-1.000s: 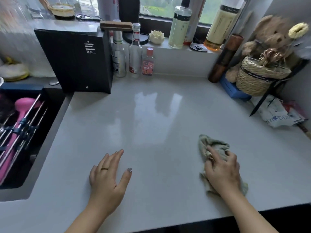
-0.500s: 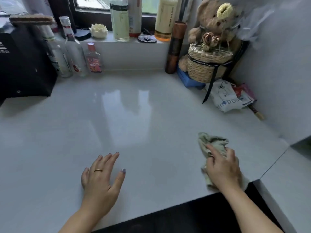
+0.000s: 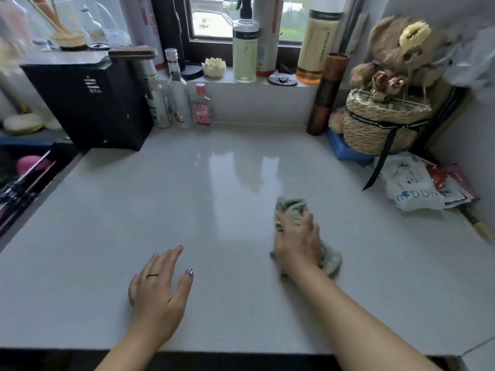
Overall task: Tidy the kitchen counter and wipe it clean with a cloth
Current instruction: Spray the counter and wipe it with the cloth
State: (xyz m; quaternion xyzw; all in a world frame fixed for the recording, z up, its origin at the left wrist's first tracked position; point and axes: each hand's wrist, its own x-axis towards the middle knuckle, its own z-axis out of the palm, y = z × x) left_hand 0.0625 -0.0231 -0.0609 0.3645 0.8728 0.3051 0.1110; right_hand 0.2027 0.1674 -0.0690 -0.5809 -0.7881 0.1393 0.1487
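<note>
— What has shifted since half a second ago?

— The right hand [image 3: 297, 242] has slid the cloth [image 3: 292, 204] leftward over the counter [image 3: 187, 196], closer to the left hand [image 3: 158, 287]. The view has swung left as well, so the black box [image 3: 88, 103] and the sink [image 3: 24, 178] show again.

— How does the right hand hold the cloth?

— Its fingers bend over the bunched grey-green cloth and grip it, pressing it down on the counter. The hand is blurred, so finer detail cannot be told. Cloth pokes out past the fingertips on the far side and beside the wrist on the right.

— And the left hand?

— It lies flat on the counter toward the near edge, fingers straight and slightly spread, a ring on one finger, holding nothing. It is apart from the cloth.

— Where does the cloth sit?

— Right of centre on the glossy counter, nearer the near edge than the far wall.

— What stands round the edges?

— The black box stands far left, with three bottles [image 3: 178, 103] just to its right against the wall. At the far right are a brown tube [image 3: 325, 97] and a woven basket [image 3: 380, 124] on a blue box [image 3: 345, 151], with a teddy bear [image 3: 399, 46] behind. A white packet [image 3: 409, 188] lies flat nearer. The sink runs along the left edge.
</note>
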